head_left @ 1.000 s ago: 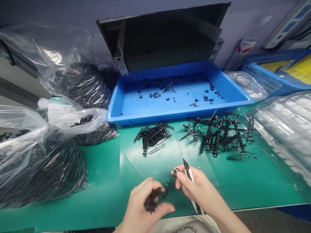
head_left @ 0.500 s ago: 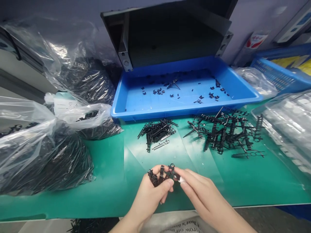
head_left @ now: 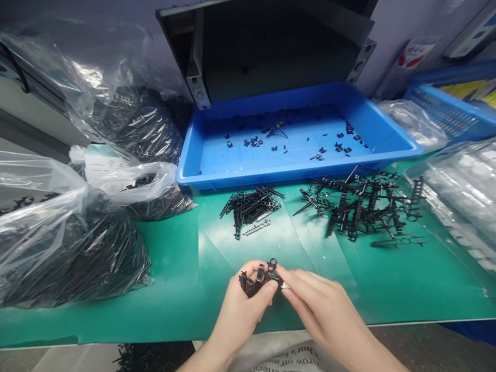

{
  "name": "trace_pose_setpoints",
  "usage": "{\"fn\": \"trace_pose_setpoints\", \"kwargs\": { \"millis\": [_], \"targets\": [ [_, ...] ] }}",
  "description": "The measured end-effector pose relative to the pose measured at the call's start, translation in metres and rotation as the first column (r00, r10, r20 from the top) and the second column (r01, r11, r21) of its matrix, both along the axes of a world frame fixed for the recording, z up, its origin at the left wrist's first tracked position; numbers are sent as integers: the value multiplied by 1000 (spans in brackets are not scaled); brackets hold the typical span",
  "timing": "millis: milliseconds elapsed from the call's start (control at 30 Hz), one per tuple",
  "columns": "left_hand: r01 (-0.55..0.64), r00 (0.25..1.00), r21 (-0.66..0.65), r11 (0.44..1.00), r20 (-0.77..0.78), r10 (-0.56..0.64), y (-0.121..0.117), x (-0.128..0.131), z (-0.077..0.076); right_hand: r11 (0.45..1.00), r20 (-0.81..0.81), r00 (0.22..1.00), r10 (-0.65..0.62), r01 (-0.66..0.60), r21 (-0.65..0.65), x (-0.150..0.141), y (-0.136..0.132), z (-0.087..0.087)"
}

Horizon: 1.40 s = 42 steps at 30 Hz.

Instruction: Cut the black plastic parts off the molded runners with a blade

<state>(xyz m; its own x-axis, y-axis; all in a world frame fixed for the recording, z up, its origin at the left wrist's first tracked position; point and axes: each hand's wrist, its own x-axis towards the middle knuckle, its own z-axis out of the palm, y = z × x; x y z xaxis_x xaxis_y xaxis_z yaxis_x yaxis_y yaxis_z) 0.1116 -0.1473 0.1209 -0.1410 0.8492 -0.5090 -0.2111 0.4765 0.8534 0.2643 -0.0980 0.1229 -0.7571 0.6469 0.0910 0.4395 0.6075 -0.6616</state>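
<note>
My left hand [head_left: 242,310] is closed around a black plastic sprue strip [head_left: 259,276], gripping it between thumb and fingers just above the green mat [head_left: 174,258]. My right hand [head_left: 318,305] meets it from the right, fingertips pinched on the strip's end; a small white tip [head_left: 285,285] of a tool shows under the fingers. Ahead of the hands lie a small pile of black strips [head_left: 250,209] and a larger tangled pile of black sprues [head_left: 360,206].
A blue tray [head_left: 294,170] with several small black bits stands behind the piles, a black panel [head_left: 271,46] leaning above it. Clear bags of black parts [head_left: 73,248] fill the left. Clear-wrapped white pieces [head_left: 461,201] and a blue basket [head_left: 449,108] lie at right.
My hands have come together: the right hand, which showed a white-handled black tool upright, now pinches the strip with the tool mostly hidden. The view has shifted slightly.
</note>
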Motion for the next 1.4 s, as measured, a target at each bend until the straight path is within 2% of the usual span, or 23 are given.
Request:
{"fn": "trace_pose_setpoints", "kwargs": {
  "millis": [267, 333, 400, 433, 467, 500, 567, 600, 633, 667, 733, 867, 933, 967, 1033, 1100, 1167, 1233, 1267, 1300, 1333, 1400],
  "targets": [
    [-12, 1000, -19, 1000, -20, 11, -2, 5, -6, 996, -45, 996, -83, 82, -20, -5, -9, -8],
    [15, 996, -23, 1000, -84, -17, 1, 2, -4, 991, -58, 990, -129, 128, -31, -5, -10, -12],
    [55, 968, 9, 998, -247, -51, 8, -7, 0, 978, -82, 978, -190, 181, -108, -3, -10, -14],
    [83, 926, 31, 996, -373, -65, 13, -12, 1, 964, -98, 970, -221, 203, -172, -2, -9, -14],
    [118, 849, 43, 992, -522, -78, 19, -18, 2, 945, -109, 963, -248, 216, -247, -1, -8, -13],
    [161, 732, 34, 986, -674, -96, 25, -24, 3, 919, -113, 956, -270, 221, -327, 0, -7, -12],
    [252, 405, -70, 965, -898, -171, 38, -33, 3, 851, -95, 948, -304, 226, -473, 1, -5, -9],
    [283, 240, -153, 947, -945, -224, 45, -35, 2, 815, -76, 943, -323, 237, -529, 0, -4, -7],
    [299, 105, -233, 925, -956, -275, 51, -36, 2, 778, -56, 939, -338, 245, -579, -1, -3, -6],
    [306, 12, -296, 905, -949, -315, 55, -36, 2, 741, -42, 934, -354, 253, -622, -2, -1, -5],
    [317, -67, -359, 878, -932, -357, 61, -33, 4, 664, -29, 919, -393, 262, -701, -5, 2, -5],
    [352, -80, -354, 867, -934, -349, 49, -22, 11, 440, 13, 861, -509, 274, -855, -9, 11, -2],
    [403, -27, -294, 867, -950, -310, 34, -18, 13, 366, 23, 833, -552, 268, -891, -11, 16, -1],
    [441, 45, -227, 868, -961, -274, 26, -17, 14, 353, 9, 829, -559, 249, -902, -11, 18, -1],
    [493, 274, -59, 868, -936, -219, 11, -17, 15, 353, -40, 838, -544, 186, -917, -13, 21, -1],
    [442, 542, 66, 894, -814, -208, 2, -17, 13, 355, -80, 857, -508, 124, -926, -15, 21, -1],
    [318, 781, 100, 943, -592, -201, -1, -17, 9, 345, -104, 880, -464, 72, -936, -16, 19, -2],
    [199, 946, 84, 976, -276, -169, -1, -14, 4, 342, -131, 894, -428, 26, -939, -18, 17, -3],
    [153, 984, 67, 986, -105, -146, -1, -11, 1, 354, -150, 899, -411, 6, -935, -18, 15, -3],
    [124, 991, 46, 991, 46, -126, 0, -8, -1, 385, -169, 903, -395, -4, -923, -18, 14, -4],
    [105, 981, 23, 994, 159, -107, 1, -4, -1, 436, -181, 908, -378, 2, -900, -16, 13, -5],
    [73, 963, -14, 997, 261, -67, 2, 1, -1, 588, -181, 929, -324, 48, -807, -11, 11, -7]
  ]
}}
